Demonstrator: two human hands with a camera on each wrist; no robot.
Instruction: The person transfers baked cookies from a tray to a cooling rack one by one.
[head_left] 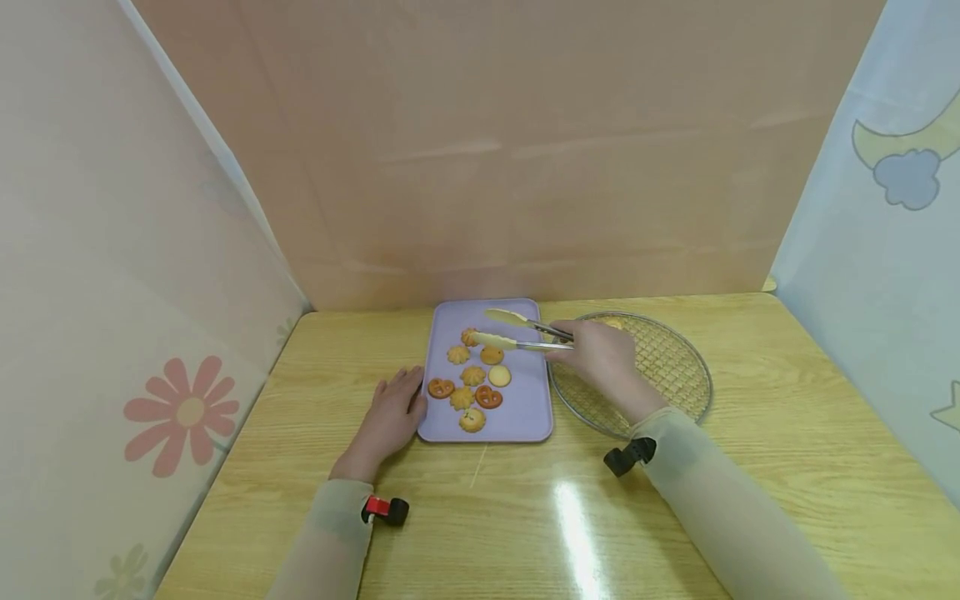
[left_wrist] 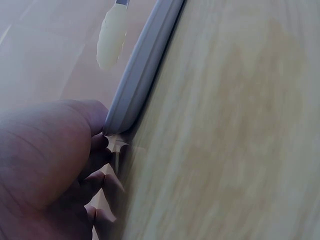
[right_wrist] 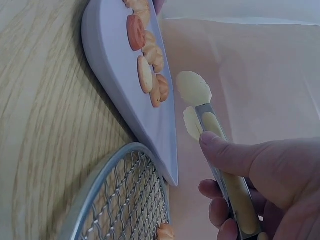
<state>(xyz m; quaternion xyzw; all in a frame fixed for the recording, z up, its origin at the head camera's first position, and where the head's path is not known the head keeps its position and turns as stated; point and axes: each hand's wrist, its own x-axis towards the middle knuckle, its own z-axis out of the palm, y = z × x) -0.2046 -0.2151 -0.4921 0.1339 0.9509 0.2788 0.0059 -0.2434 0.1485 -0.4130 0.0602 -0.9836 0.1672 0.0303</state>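
Note:
My right hand (head_left: pixel 600 354) grips a pair of tongs (right_wrist: pixel 227 185) with metal arms and pale yellow tips. Those tips stand apart over the upper part of a lilac tray (head_left: pixel 525 421), with nothing between them. On the tray lie several cookies: flower-shaped ones (head_left: pixel 472 376), brown pretzel-shaped ones (head_left: pixel 489 397), a plain round one (head_left: pixel 499 377) and an orange-brown one (head_left: pixel 492 355). My left hand (head_left: pixel 386 421) rests on the table at the tray's left side. Its thumb touches the tray rim, as the left wrist view shows; the fingers lie alongside.
A round wire-mesh rack (head_left: pixel 678 375) with a metal rim stands right beside the tray, partly under my right hand and forearm. A cookie (right_wrist: pixel 165 232) lies on its mesh. The wooden table (head_left: pixel 480 517) is bounded by a tan backdrop (head_left: pixel 480 150) and pale printed side walls.

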